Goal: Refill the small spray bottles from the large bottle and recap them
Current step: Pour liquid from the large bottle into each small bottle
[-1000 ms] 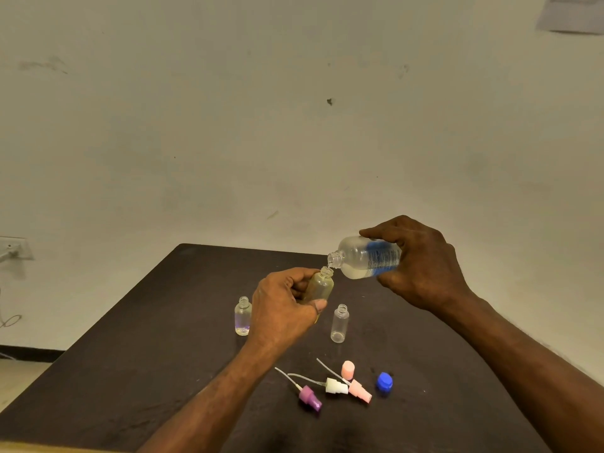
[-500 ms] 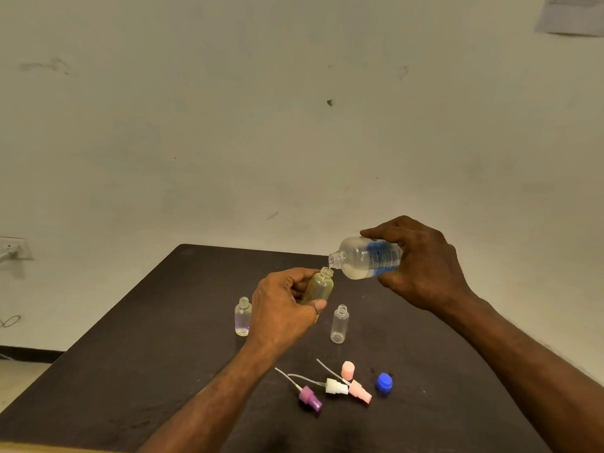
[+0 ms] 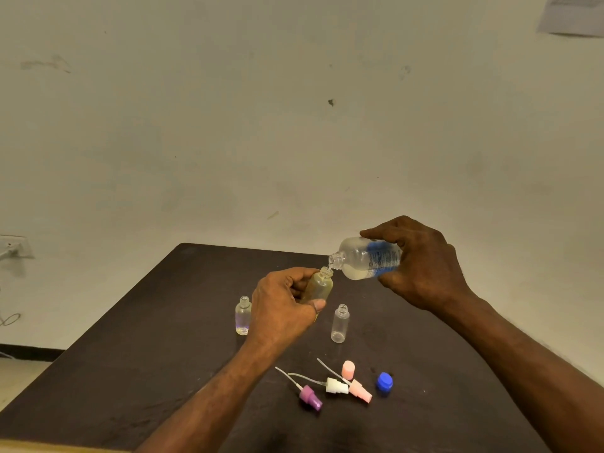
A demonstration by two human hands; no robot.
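Nothing has visibly shifted since the earlier frames: right hand (image 3: 421, 266) grips the large bottle (image 3: 366, 258), tipped mouth-down to the neck of the yellowish small bottle (image 3: 318, 286), clasped by the left hand (image 3: 281, 305) above the dark table (image 3: 130, 354). Two uncapped small bottles (image 3: 243, 315) (image 3: 340, 323) stand upright below; spray caps (image 3: 336, 385) and a blue cap (image 3: 384, 382) lie nearer.

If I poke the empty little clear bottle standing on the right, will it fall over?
Probably. The small clear plastic bottle is tall and narrow on the dark table, so a high poke would likely tip it. It looks empty, so it is probably very light. Lying down, its round body might roll.
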